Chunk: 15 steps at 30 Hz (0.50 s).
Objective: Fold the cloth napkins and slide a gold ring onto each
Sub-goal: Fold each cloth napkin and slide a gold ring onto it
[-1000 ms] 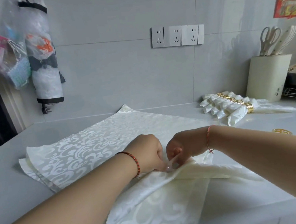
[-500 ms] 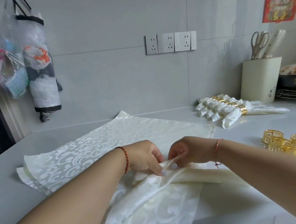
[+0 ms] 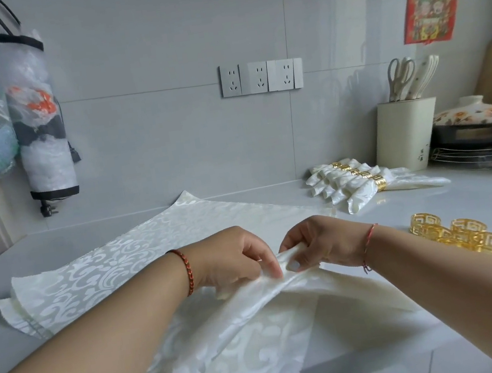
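The napkin (image 3: 239, 363) runs off the bottom edge; the pot (image 3: 482, 131) is cut off right.

Soft, even daylight fills my view, glare streaks the glossy wall tiles (image 3: 340, 12), and the edges bow outward.

Home kitchen: tiled wall (image 3: 152, 40), knife block (image 3: 406, 133), lidded pot (image 3: 477, 119).
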{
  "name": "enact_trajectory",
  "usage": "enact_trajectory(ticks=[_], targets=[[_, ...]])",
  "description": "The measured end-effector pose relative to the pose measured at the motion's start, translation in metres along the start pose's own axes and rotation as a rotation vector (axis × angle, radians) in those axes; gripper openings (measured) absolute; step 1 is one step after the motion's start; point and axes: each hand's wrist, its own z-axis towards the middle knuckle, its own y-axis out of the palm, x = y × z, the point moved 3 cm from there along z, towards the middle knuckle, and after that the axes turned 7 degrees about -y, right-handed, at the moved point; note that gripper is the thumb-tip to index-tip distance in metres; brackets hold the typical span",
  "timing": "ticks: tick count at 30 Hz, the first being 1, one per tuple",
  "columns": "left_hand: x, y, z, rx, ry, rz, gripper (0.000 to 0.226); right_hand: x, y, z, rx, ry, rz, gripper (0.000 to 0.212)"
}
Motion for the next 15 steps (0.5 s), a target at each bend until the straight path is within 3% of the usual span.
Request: enact_trajectory(ticks=[4, 10, 13, 15], targets=[[0.005, 0.013, 0.01, 0.118, 0.055, 0.076, 0.015, 0.003, -0.004, -0.011, 0.059, 0.013, -0.002, 0.024], [0.017, 0.02, 0.029, 0.151, 0.106, 0.027, 0.027, -0.008, -0.043, -0.043, 0.218, 0.042, -0.39, 0.003], [0.021, 0.024, 0.035, 0.15, 0.11, -0.002, 0.031, -0.021, -0.095, -0.076, 0.426, 0.122, -0.669, 0.022], [0.021, 0.025, 0.036, 0.164, 0.102, -0.013, 0.03, -0.025, -0.124, -0.096, 0.456, 0.28, -0.944, 0.029]])
